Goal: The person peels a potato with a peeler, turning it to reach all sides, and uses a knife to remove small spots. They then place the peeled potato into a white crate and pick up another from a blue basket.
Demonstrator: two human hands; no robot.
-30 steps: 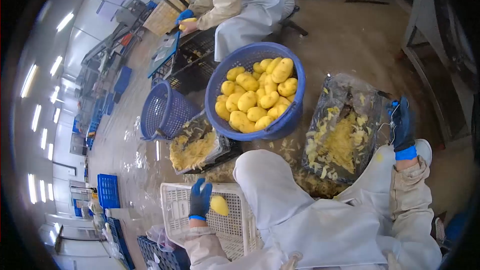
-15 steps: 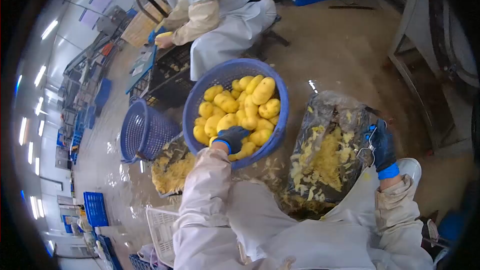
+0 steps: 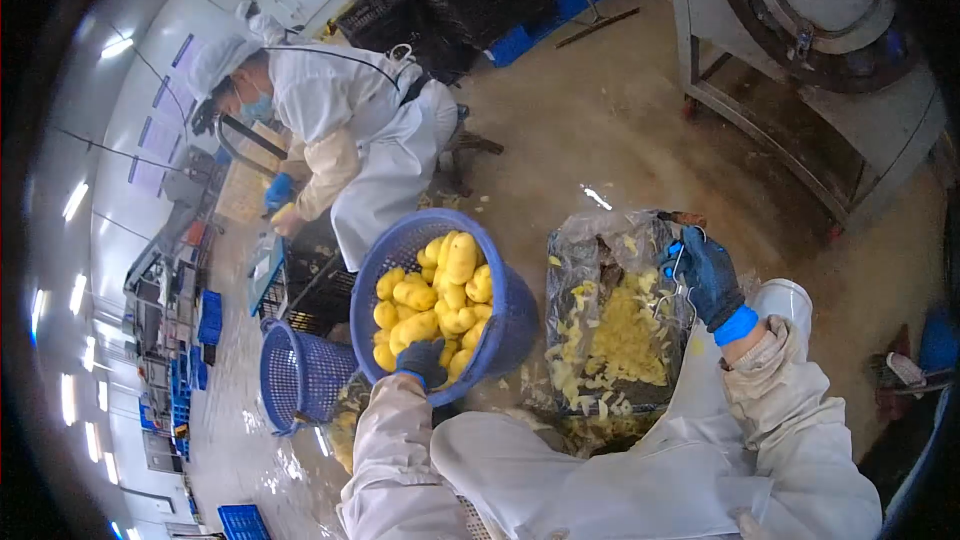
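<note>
A purple mesh basket (image 3: 515,325) full of yellow peeled potatoes (image 3: 455,295) stands before me. My left hand (image 3: 423,362), in a dark glove, reaches over its near rim, fingers curled against a potato (image 3: 416,328) among the others; the fingertips are partly hidden. On the right, my right hand (image 3: 703,283), gloved in blue and black, is closed around a thin metal peeler (image 3: 680,272). It is above the right edge of a plastic-lined tray (image 3: 560,335) that holds yellow peelings (image 3: 628,340).
A second purple basket (image 3: 285,380) stands left of the potatoes. Across from me a co-worker in white (image 3: 340,110) sits bent over, hands near a dark crate (image 3: 315,245). A metal machine frame (image 3: 770,120) is at the upper right; a floor squeegee (image 3: 597,27) lies behind.
My view has turned, so the co-worker and machine show more fully. My left hand remains among the potatoes, its fingers now more curled. My right hand still holds the peeler, raised slightly.
</note>
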